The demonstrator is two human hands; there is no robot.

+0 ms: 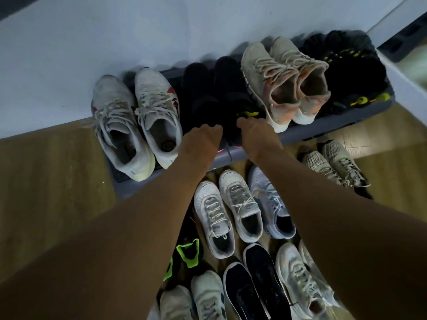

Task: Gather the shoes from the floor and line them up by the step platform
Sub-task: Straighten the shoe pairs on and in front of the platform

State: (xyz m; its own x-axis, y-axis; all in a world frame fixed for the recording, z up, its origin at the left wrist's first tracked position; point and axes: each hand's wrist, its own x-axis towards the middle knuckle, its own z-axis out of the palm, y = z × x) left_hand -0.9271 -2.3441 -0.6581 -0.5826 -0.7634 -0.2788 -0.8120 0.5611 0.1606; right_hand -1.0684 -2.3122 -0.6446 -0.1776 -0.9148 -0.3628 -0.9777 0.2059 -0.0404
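Observation:
A grey step platform [307, 132] runs along the white wall and carries several pairs of shoes. From left to right stand white sneakers with red marks [136, 118], a black pair [217, 93], beige and orange sneakers [284, 79] and black shoes with yellow details [351, 72]. My left hand [203, 139] grips the heel of the left black shoe. My right hand [256, 137] grips the heel of the right black shoe. The fingertips of both hands are hidden behind the dark shoes.
On the wooden floor in front of the platform lie several more shoes: white sneakers [228, 211], a light grey one [270, 202], a beige mesh pair [335, 165], a black pair [256, 282] and black shoes with neon green [187, 252]. Bare floor [50, 181] lies to the left.

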